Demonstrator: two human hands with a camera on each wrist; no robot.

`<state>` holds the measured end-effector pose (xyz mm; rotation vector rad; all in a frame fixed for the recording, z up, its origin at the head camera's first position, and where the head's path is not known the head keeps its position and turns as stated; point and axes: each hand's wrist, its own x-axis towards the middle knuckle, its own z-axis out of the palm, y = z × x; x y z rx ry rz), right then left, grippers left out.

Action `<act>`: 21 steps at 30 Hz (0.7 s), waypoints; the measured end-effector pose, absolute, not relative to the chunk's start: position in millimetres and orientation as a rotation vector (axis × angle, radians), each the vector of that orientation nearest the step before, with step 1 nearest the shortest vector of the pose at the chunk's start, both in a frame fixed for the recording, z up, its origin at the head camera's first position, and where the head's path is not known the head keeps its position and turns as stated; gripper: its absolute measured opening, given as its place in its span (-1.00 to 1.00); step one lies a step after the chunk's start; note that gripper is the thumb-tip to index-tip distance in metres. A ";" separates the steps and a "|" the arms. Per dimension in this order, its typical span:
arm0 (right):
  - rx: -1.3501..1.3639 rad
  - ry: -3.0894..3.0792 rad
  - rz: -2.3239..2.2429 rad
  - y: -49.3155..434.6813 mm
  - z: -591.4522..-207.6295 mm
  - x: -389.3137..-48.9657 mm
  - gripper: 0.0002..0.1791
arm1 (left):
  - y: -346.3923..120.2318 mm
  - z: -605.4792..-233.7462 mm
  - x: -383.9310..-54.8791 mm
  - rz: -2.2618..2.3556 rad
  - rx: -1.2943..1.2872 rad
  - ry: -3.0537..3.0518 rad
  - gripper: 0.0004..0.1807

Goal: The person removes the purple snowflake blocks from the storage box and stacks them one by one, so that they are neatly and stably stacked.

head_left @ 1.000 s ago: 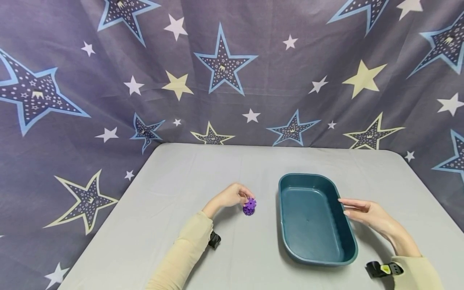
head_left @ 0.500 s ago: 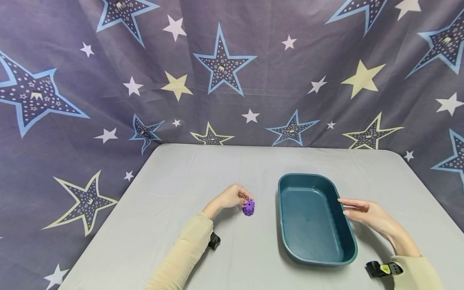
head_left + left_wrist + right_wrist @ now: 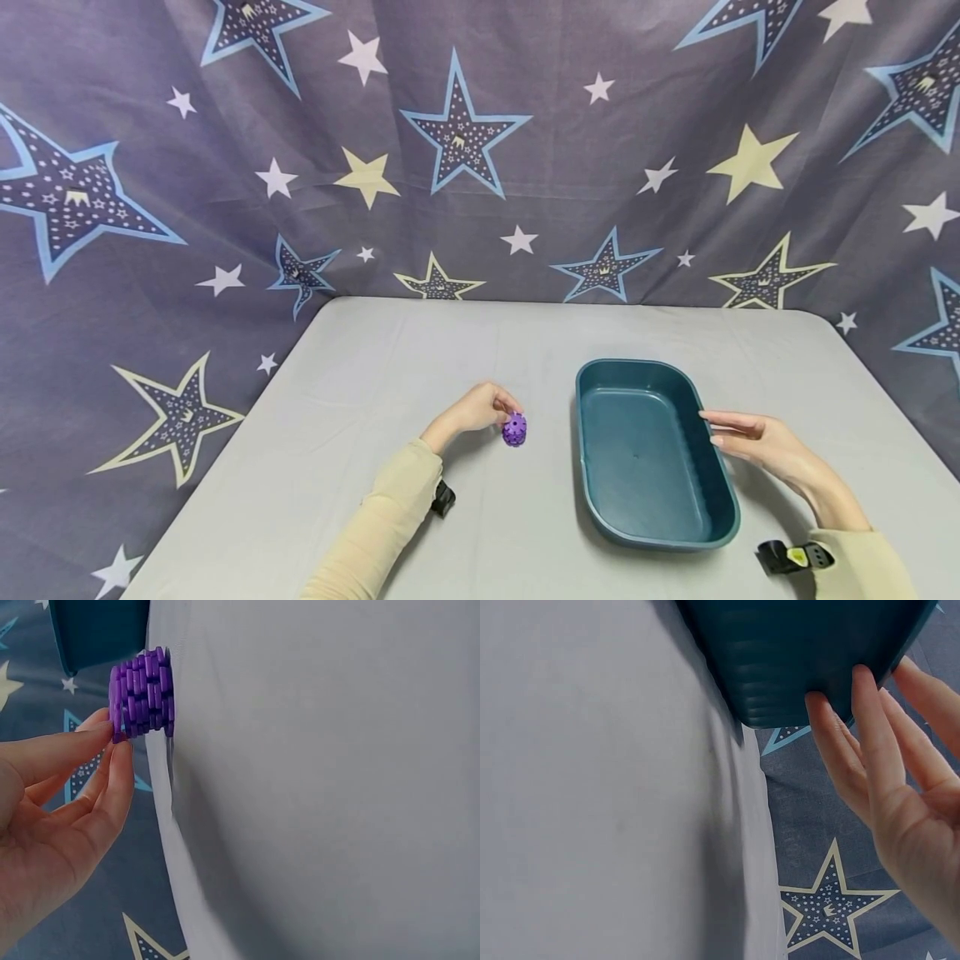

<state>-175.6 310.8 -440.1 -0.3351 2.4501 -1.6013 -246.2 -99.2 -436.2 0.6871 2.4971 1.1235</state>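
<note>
A short stack of several purple notched discs (image 3: 514,435) stands on the table, left of a teal plastic bin (image 3: 637,467). My left hand (image 3: 478,407) pinches the edge of the top disc (image 3: 115,701) between thumb and fingertips, and that disc sits flush on the stack. In the left wrist view the discs line up as one column. On the other side, my right hand (image 3: 776,450) has its fingers extended, their tips touching the right wall of the bin. The right wrist view shows those fingertips (image 3: 819,701) against the bin's outer side.
A pale grey cloth covers the table (image 3: 420,333). Behind it hangs a dark curtain (image 3: 540,167) printed with stars. Each wrist wears a black camera, such as the left wrist camera (image 3: 443,498).
The top disc, which a second ago stood off the stack toward the upper right, has come down onto it with the left hand. The right hand and the bin have not moved.
</note>
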 end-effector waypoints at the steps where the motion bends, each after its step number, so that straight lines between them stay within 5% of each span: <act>1: -0.336 2.448 -1.600 310.8 -440.2 -175.6 -0.50 | -99.4 -436.5 -246.3 1.117 0.689 2.501 -0.76; 21: -0.404 2.460 -1.556 311.1 -432.2 -176.6 -0.51 | -117.9 -425.1 -241.6 1.084 0.805 2.603 -0.79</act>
